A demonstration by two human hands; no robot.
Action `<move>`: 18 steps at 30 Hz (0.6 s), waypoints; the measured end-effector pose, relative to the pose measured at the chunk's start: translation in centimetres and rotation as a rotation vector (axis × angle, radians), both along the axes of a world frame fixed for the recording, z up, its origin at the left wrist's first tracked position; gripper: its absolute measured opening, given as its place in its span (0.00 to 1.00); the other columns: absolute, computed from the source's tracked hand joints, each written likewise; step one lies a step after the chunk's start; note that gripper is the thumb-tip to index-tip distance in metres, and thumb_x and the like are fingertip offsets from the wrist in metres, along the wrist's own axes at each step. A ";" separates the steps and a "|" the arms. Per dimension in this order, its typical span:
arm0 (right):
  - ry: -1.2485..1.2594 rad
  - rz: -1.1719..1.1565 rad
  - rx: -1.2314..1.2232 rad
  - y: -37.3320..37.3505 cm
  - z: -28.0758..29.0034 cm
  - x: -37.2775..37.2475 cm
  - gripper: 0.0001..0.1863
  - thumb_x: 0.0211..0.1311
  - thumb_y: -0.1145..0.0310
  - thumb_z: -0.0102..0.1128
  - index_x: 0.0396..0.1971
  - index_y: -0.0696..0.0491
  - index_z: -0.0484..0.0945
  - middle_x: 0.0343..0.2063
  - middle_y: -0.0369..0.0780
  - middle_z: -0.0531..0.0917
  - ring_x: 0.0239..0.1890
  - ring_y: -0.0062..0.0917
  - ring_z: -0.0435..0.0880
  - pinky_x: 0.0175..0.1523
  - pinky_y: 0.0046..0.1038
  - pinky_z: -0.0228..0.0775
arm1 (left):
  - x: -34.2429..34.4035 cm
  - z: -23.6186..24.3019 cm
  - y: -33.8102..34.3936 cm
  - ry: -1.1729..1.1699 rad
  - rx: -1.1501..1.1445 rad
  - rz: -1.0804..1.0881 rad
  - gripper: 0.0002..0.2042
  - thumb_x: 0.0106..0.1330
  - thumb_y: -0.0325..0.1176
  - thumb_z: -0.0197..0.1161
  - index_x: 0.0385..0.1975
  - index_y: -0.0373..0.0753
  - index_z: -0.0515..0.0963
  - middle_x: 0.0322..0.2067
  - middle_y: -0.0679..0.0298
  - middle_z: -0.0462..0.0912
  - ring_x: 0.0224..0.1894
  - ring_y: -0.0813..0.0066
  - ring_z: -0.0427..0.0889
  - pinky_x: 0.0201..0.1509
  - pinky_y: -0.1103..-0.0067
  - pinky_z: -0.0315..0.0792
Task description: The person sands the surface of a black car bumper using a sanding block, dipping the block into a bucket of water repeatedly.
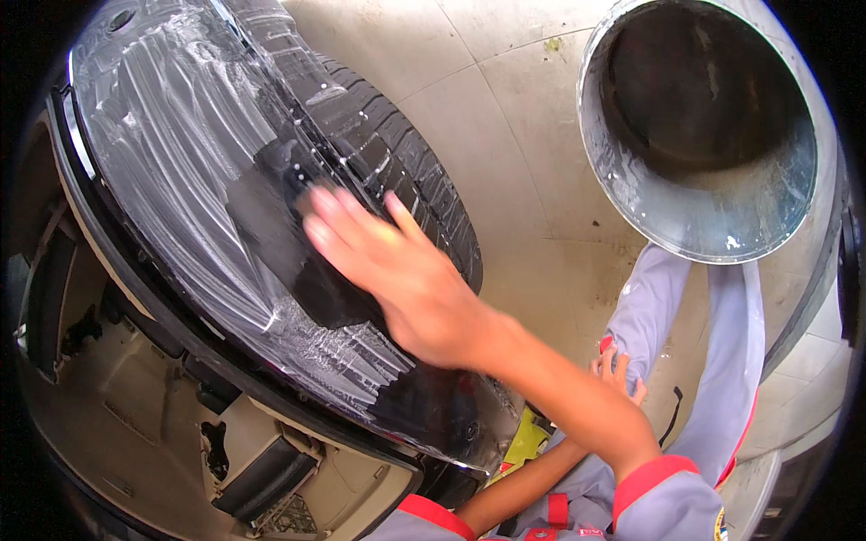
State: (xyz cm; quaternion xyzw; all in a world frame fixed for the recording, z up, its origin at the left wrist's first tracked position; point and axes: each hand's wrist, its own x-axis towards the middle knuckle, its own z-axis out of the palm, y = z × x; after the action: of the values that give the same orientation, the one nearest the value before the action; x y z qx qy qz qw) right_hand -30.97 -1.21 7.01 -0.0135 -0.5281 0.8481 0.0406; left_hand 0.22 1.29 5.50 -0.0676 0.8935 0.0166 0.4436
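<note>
Your right hand (388,270) lies over the black car panel (162,171), on the left side of your view. The fingers are long and almost straight, and one at the side sticks out from the others. The hand is blurry, so you cannot tell if its grip has something under the palm. A dark shape by the fingertips is too blurry to name. The panel has white streaks all down it, with dark patches by your hand and near the low end.

Your left hand (621,374) is on your leg (649,288), with its grip loose and the fingers spread apart. Your right arm crosses over your left arm. Both sleeves (663,487) are gray with red cuffs.

A black tire (410,153) stands just beside the panel, with white spots on it. Past it is the pale tile floor (505,171). A big round gray tub (726,212), dark inside, is at the top right and hides your feet. On the left, below the panel, you can see the tan and black inside of the car (135,397).
</note>
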 end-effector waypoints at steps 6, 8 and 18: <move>-0.003 0.013 -0.042 0.0 0.5 2.2 0.38 0.59 0.86 0.42 0.73 0.54 0.63 0.76 0.47 0.61 0.77 0.40 0.59 0.78 0.54 0.44 | -0.4 0.2 0.2 -0.051 0.044 0.005 0.24 0.56 0.45 0.67 0.50 0.40 0.78 0.62 0.52 0.71 0.58 0.48 0.75 0.54 0.53 0.77; -0.100 0.157 -0.064 0.9 1.6 6.6 0.39 0.58 0.88 0.43 0.74 0.53 0.63 0.76 0.46 0.60 0.78 0.39 0.59 0.78 0.51 0.44 | -2.1 0.7 0.2 -0.120 0.061 0.028 0.24 0.56 0.45 0.67 0.51 0.40 0.78 0.62 0.52 0.71 0.58 0.47 0.75 0.55 0.53 0.77; -0.580 0.044 0.249 9.6 -5.2 7.2 0.23 0.74 0.79 0.42 0.65 0.61 0.73 0.67 0.51 0.73 0.72 0.39 0.69 0.77 0.35 0.55 | -8.3 -2.1 -2.5 -0.127 0.227 0.228 0.40 0.64 0.58 0.63 0.68 0.33 0.66 0.68 0.40 0.65 0.70 0.43 0.64 0.73 0.54 0.60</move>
State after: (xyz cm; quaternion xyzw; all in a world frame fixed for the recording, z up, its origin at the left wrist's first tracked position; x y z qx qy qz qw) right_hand -23.82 8.35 1.83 -0.2383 -0.6177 0.7383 -0.1290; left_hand -8.11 -1.24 3.44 -0.1189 0.8426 0.1631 0.4992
